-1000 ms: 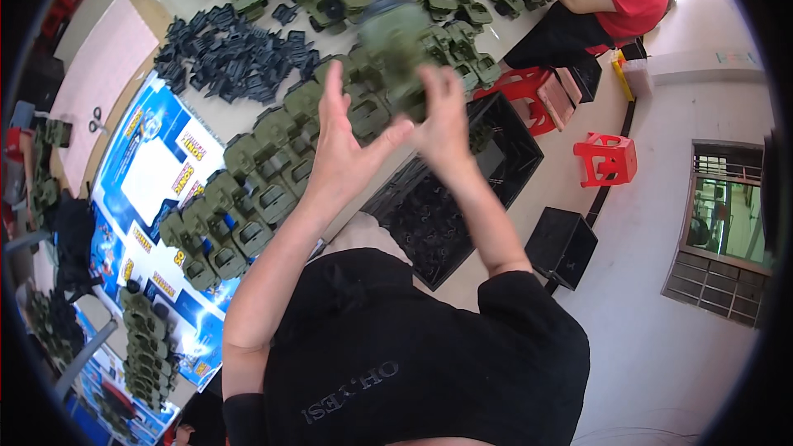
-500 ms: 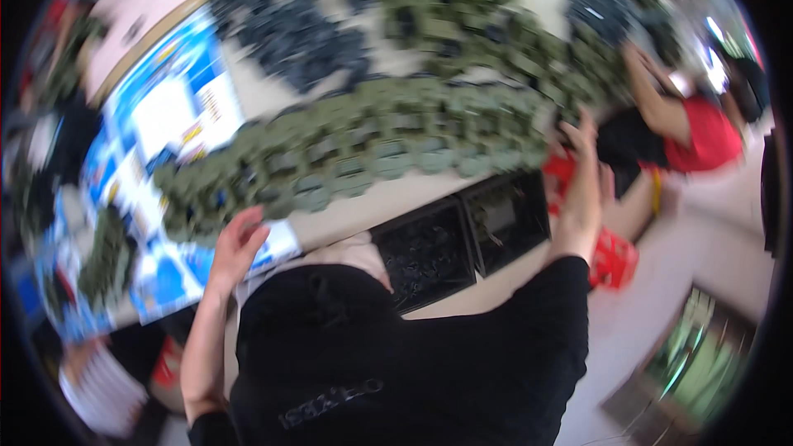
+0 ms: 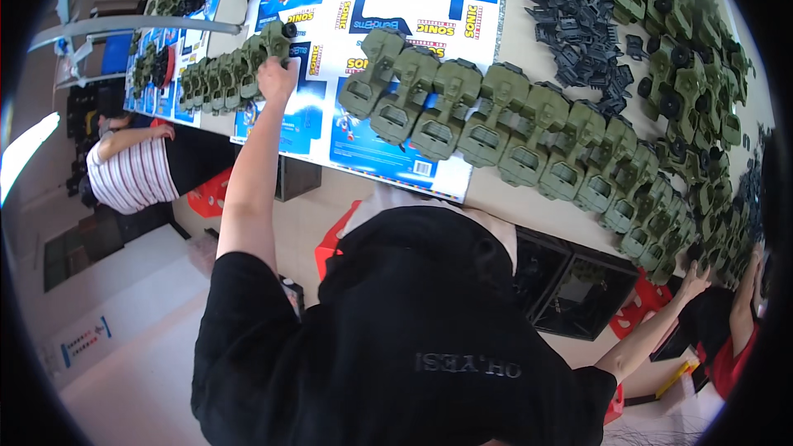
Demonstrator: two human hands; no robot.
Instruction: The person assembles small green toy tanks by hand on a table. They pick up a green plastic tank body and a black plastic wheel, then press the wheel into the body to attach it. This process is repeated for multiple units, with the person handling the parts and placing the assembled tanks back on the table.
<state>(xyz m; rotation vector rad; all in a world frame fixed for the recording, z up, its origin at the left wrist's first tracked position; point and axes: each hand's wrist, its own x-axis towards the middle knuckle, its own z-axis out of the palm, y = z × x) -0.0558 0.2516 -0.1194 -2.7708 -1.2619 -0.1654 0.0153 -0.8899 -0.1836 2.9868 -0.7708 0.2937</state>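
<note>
Toward the left, my left hand (image 3: pixel 278 78) has its fingers closed on a green plastic toy vehicle (image 3: pixel 273 39) at the right end of a short row of similar vehicles (image 3: pixel 223 81). Part of its grip is hidden behind the hand. A longer row of green toy vehicles (image 3: pixel 483 136), set closely side by side, curves across the table to the right. At that row's far right end is my right hand (image 3: pixel 696 279), thumb and fingers apart, close to the last vehicles and a small dark round part (image 3: pixel 692 255).
Blue printed cardboard sheets (image 3: pixel 318 128) cover part of the table (image 3: pixel 516 33). Dark plastic parts (image 3: pixel 578 29) and more green vehicles (image 3: pixel 686 74) lie in heaps beyond. Black crates (image 3: pixel 582 301) sit below the edge. People in striped (image 3: pixel 136 169) and red (image 3: pixel 731 372) tops flank me.
My view has swung left and is sharper. My left hand, empty before, has reached out to the short row and closed on a vehicle. My right hand stays by the long row's right end.
</note>
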